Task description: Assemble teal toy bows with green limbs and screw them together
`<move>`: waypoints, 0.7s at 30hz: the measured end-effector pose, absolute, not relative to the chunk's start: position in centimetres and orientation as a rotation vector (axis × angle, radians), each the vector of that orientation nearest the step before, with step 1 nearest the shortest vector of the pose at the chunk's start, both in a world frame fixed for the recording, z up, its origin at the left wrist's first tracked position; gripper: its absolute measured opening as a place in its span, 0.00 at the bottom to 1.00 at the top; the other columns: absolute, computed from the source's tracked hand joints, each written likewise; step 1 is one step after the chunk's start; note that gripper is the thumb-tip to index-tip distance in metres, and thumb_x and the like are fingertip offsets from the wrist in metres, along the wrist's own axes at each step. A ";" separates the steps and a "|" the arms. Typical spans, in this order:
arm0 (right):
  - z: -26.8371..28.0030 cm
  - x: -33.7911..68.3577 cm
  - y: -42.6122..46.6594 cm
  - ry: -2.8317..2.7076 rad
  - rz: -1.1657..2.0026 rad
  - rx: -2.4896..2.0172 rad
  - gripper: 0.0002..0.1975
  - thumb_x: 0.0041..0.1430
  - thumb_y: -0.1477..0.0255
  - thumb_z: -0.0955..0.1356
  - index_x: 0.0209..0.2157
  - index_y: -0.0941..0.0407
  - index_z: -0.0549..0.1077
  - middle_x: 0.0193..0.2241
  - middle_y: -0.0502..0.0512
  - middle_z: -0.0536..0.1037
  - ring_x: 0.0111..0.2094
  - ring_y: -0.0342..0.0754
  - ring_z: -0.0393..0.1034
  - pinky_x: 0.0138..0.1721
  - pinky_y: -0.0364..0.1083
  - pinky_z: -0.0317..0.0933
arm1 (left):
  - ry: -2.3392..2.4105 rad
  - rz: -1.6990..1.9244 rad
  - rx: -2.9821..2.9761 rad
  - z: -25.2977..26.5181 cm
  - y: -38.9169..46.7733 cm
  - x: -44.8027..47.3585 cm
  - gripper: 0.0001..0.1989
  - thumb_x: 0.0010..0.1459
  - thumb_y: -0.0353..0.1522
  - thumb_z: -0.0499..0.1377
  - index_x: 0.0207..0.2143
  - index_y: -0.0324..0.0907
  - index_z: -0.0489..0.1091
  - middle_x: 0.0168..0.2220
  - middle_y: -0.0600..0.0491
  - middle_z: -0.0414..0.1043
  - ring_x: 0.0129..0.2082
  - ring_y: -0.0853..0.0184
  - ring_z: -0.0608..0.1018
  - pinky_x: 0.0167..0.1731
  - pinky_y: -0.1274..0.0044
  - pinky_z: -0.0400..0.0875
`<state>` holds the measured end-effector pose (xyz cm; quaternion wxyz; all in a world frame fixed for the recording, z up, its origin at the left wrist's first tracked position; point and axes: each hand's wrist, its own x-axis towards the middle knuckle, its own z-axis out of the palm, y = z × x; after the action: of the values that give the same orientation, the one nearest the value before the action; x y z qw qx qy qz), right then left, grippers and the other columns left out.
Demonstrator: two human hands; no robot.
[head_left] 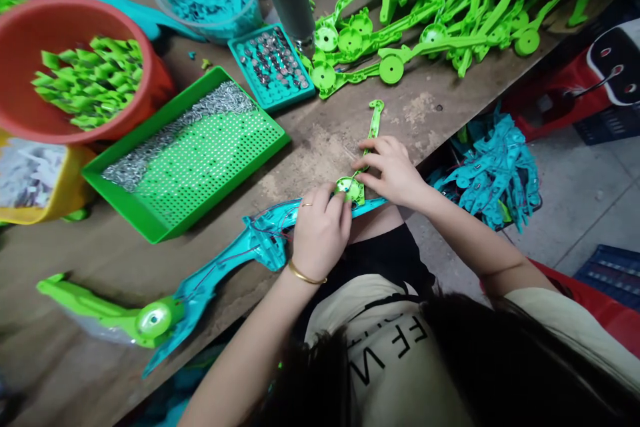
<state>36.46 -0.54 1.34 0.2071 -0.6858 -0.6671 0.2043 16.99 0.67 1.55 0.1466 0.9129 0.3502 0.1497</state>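
- Right of the green tray [200, 163]: a green arm piece [357, 191], its round end by the blue shell [263, 240].
- Left hand [323, 230]: fingertips touching that end.
- Right hand [390, 170]: fingers bent over its stem; cannot tell either grip.

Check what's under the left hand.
The left hand covers a stretch of the teal part, visible either side; the green part shows its round end beside the fingers. Details beneath are hidden.

Right of the green tray [197, 167], a round-ended green piece [357, 192] is touched by the left hand [323, 230] and the right hand [390, 170]. On the counter [320, 143], a red bowl [155, 70] is set left of that tray, a long blue part [227, 259] on its near side.
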 end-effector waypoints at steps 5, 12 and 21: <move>1.6 36.3 -0.4 -1.855 0.574 -1.947 0.06 0.57 0.69 0.70 0.36 0.53 0.78 0.53 0.55 0.72 0.58 0.57 0.58 0.58 0.60 0.52 | 1.035 0.542 2.582 0.8 0.0 17.0 0.13 0.64 0.31 0.52 0.46 0.35 0.70 0.49 0.38 0.71 0.50 0.55 0.71 0.52 0.62 0.67; 1.0 37.9 -1.6 -1.890 0.622 -1.756 0.17 0.59 0.68 0.68 0.51 0.53 0.73 0.59 0.59 0.68 0.61 0.54 0.58 0.61 0.59 0.53 | 1.037 0.544 2.601 0.8 0.2 17.1 0.12 0.63 0.31 0.52 0.45 0.37 0.71 0.48 0.39 0.72 0.50 0.55 0.72 0.50 0.60 0.69; 3.2 40.3 3.8 -1.843 0.379 -1.726 0.13 0.61 0.68 0.67 0.47 0.55 0.74 0.53 0.60 0.74 0.57 0.53 0.64 0.59 0.55 0.56 | 1.062 0.662 2.696 0.1 -0.1 16.8 0.12 0.62 0.33 0.56 0.46 0.38 0.69 0.51 0.38 0.71 0.52 0.53 0.73 0.52 0.60 0.70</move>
<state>40.26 3.81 3.20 0.2897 -0.6470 -0.6909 0.1419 16.76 -0.15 0.13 0.0846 0.9038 0.3559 0.2219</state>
